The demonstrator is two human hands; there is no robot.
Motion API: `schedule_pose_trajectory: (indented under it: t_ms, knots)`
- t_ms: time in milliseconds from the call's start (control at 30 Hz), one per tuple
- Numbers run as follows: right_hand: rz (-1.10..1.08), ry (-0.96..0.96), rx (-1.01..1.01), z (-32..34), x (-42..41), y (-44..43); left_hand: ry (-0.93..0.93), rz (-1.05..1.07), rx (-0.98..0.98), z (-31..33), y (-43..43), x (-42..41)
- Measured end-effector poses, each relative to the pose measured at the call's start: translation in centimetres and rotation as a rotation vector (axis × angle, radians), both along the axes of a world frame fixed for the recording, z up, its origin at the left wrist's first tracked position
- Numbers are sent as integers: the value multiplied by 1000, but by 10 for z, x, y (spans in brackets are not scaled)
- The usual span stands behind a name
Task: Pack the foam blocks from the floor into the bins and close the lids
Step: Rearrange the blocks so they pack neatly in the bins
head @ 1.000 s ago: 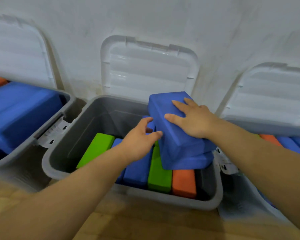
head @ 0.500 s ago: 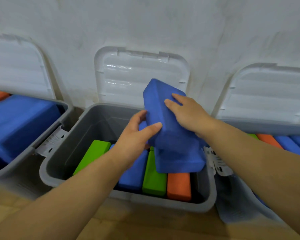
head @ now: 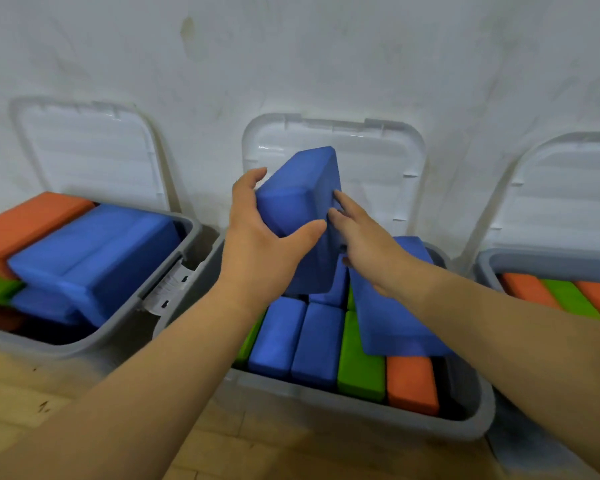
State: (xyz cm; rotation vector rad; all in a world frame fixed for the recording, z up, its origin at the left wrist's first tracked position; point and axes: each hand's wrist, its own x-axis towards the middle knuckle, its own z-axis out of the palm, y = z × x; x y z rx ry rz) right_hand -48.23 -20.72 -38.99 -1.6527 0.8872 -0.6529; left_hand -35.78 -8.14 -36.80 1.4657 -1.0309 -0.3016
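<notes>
Three bins: grey plastic with rounded rims, in a row against the white wall (head: 291,46): left bin (head: 84,344), middle bin (head: 361,407), right bin (head: 534,261).
Lids: ribbed white plastic, all standing open against the wall: left lid (head: 90,150), middle lid (head: 378,161), right lid (head: 568,188).
Held block: the blue foam block (head: 298,209) is tilted on end above the back of the middle bin, in front of the middle lid.
Hands: the left hand (head: 264,244) clasps the block, with its thumb across the near face and its fingers curled at the far edge. The right hand (head: 361,237) lays straight fingers flat against the block's right side.
Open room: the middle bin's lower layer is packed tight, with blue (head: 278,334), blue (head: 317,341), green (head: 361,358) and orange (head: 411,382) blocks on edge. A dark gap shows at the right end. A leaning blue block (head: 395,317) lies slanted over that side, near the rim.
Left bin: blue and orange blocks are piled above its rim.
Hidden: the left forearm covers the middle bin's left part, and only a sliver of green shows beside it. The held block's lower end may or may not touch the blocks below. The outer bins are cut off by the frame.
Materials: the foam is matte with softly rounded corners. The floor (head: 49,393) is scuffed wood.
</notes>
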Motion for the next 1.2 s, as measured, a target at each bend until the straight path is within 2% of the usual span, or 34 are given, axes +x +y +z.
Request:
schedule_pose_trajectory:
  t_ms: [67, 167, 200, 267, 333, 367, 500, 700, 1000, 1133, 1200]
  knots:
    - [44, 62, -91, -3, -1, 0, 47, 64, -14, 2, 1, 8]
    - [75, 299, -335, -9, -14, -3, 53, 130, 6, 1, 0, 19]
    - [62, 433, -457, -15, -19, -7, 46, 135, 29, -1, 0, 21]
    - [48, 830, -640, -34, -31, -17, 9, 131, 90, -9, 0, 25]
    - [80, 1124, -572, -54, -43, -25, -42, 133, 152, -17, -1, 26]
    - [93, 1165, -521, -62, -46, -29, -56, 135, 167, -20, -3, 27]
    - [88, 1146, -529, -68, -47, -29, -110, 142, 205, -26, -9, 35]
    - [75, 1148, -556, -70, -47, -30, -301, -9, 394, -25, -15, 40]
    - [88, 1146, -544, -66, -47, -36, -412, 113, 421, -15, -26, 35]
    - [90, 1149, -566, -65, -47, -38, -597, 162, 507, -16, -33, 35]
    - [86, 1162, -596, -63, -46, -38, -625, 156, 565, -21, -40, 35]
